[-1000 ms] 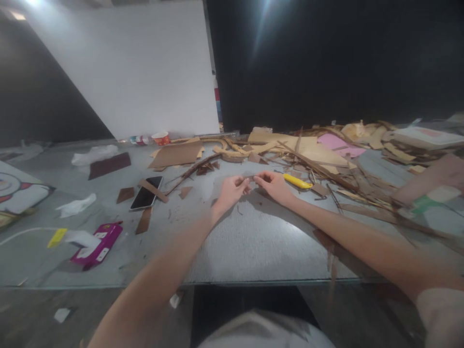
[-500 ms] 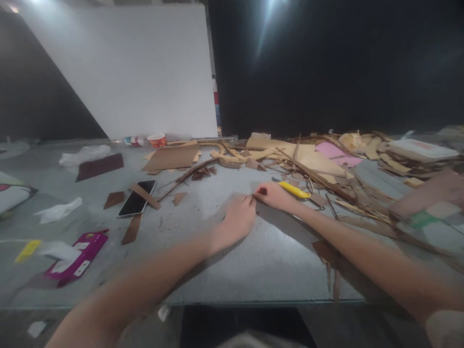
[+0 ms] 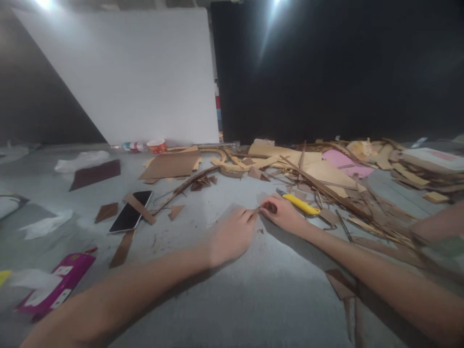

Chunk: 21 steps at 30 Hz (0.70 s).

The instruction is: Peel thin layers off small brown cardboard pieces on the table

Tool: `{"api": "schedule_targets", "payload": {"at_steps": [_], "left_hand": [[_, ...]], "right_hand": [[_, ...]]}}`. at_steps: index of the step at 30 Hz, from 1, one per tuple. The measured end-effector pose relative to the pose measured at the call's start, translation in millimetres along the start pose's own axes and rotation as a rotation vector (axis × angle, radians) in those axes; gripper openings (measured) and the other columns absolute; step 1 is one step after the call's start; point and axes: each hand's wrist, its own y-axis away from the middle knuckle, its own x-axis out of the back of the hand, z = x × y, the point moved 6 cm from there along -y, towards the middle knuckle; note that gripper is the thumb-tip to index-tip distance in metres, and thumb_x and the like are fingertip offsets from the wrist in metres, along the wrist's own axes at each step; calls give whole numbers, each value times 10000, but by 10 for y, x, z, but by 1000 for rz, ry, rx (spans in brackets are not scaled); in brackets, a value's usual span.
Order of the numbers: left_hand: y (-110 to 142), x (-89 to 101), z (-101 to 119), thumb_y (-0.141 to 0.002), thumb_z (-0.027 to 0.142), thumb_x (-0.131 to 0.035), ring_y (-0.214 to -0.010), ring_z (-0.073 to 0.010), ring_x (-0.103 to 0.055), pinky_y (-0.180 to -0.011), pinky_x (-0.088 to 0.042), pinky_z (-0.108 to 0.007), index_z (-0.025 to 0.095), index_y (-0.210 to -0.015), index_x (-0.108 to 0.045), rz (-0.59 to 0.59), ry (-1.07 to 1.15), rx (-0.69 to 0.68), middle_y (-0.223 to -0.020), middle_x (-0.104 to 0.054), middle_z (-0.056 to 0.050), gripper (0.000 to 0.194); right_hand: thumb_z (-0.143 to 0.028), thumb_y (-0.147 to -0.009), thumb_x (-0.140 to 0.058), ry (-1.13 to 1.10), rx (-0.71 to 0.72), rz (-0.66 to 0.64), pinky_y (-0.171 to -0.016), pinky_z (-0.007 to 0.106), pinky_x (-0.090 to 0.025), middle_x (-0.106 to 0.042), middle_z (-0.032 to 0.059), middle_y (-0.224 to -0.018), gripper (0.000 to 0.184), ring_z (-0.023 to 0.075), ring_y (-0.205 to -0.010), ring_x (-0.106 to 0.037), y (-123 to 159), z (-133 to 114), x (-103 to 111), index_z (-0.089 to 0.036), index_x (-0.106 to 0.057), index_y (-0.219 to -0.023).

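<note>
My left hand (image 3: 235, 233) and my right hand (image 3: 281, 213) meet fingertip to fingertip low over the grey tabletop (image 3: 217, 299). Both are closed in a pinch. Something small and dark shows between the fingertips, too small to name. Just beyond my right hand lies a yellow utility knife (image 3: 301, 204), not touched. A tiny brown scrap (image 3: 260, 231) rests on the table below the fingertips. Brown triangular offcuts (image 3: 176, 211) lie to the left of my left hand.
At left are a phone (image 3: 126, 215) under a brown strip, a purple tissue pack (image 3: 68, 275) and crumpled tissue (image 3: 47, 224). Brown sheets (image 3: 172, 164), a braided tan strip (image 3: 228, 162), a paper cup (image 3: 156, 146) and a heap of offcuts (image 3: 380, 208) line the back and right.
The camera view has shifted, so the table items sit lower and spread outward. My hands stay together in their pinch, with only a slight shift.
</note>
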Motion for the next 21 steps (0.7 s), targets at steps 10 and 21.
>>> {"api": "schedule_targets", "payload": {"at_steps": [10,21], "left_hand": [[56,-56,-102,-1055,150,-452,-1264,-294,-638,-1093,-523,-452,165,-1373,-693,69,220,133,-1347,-713,-152,399],[67,-48,-109,-1059,148,-429,-1327,-293,-613,-1146,-518,-450,137,-1357,-687,57,311,152,-1360,-704,-154,394]], "right_hand": [[-193,-987,-579,87,-87,6,-911,410,-441,-742,74,-1021,147,253,-983,-661,32,36,-82,-223,-718,-1027],[-132,-948,-552,169,-148,9,-981,490,-392,-656,102,-1225,218,319,-1170,-572,67,84,-127,-243,-740,-961]]}}
